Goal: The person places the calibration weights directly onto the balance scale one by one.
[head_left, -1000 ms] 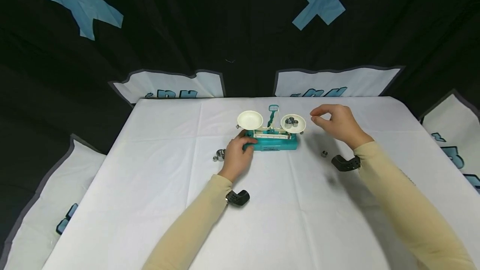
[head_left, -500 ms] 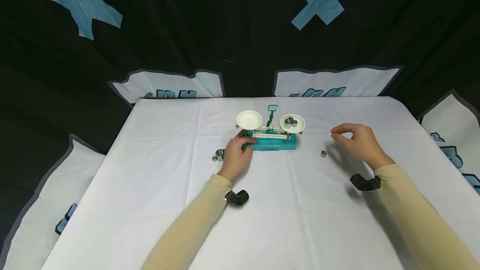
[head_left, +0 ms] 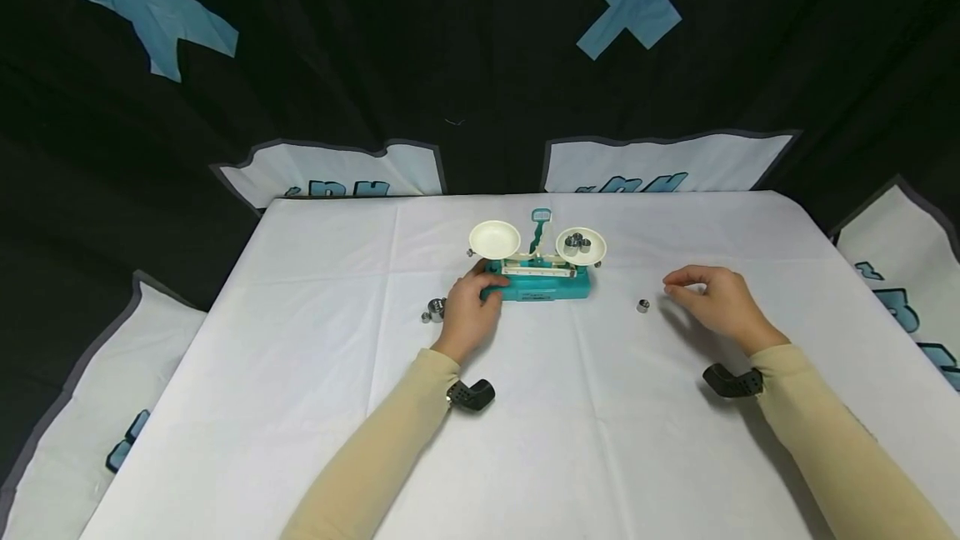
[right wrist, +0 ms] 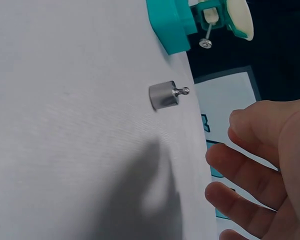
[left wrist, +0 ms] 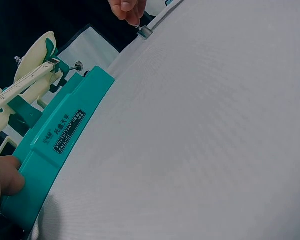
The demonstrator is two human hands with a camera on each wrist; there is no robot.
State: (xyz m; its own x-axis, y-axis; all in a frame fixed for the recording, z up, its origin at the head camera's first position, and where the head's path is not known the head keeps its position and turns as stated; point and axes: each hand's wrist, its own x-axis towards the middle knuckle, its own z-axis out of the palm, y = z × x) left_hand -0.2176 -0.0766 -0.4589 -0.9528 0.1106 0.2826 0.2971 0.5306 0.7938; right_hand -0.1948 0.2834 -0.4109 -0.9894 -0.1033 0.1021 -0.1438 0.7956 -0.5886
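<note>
Your forearms, nearest item: both in tan sleeves, each with a black wrist camera mount, the left mount (head_left: 471, 395) and the right mount (head_left: 731, 381) over the white tablecloth (head_left: 600, 440).

Your right hand (head_left: 712, 300): hovering above the cloth, fingers loosely curled and spread, holding nothing. The fingertips (right wrist: 225, 160) are apart from each other in the right wrist view, with their shadow on the cloth below.

Small metal weight (head_left: 642, 306): standing alone on the cloth just beside your right fingertips, to their left, not touched. It is a short cylinder with a knob on top, seen lying sideways in frame at (right wrist: 165, 95) only because of the camera angle.

Your left hand (head_left: 468, 311): fingers curled round the left end of the teal balance scale (head_left: 543, 282), thumb pressed on the base edge (left wrist: 5, 180). The grip is on the base, not on the beam or pans.

Loose weights (head_left: 435, 309): a small cluster of metal cylinders on the cloth just left of your left hand; the exact count is too small to tell.

Balance scale, further detail: the left pan (head_left: 494, 238) is cream-coloured with nothing in it; the right pan (head_left: 581, 246) carries several metal weights (head_left: 576, 243). The teal pointer post (head_left: 538, 227) stands between the pans.

Farthest: black backdrop (head_left: 450, 65) with light blue patches behind the table edge.
</note>
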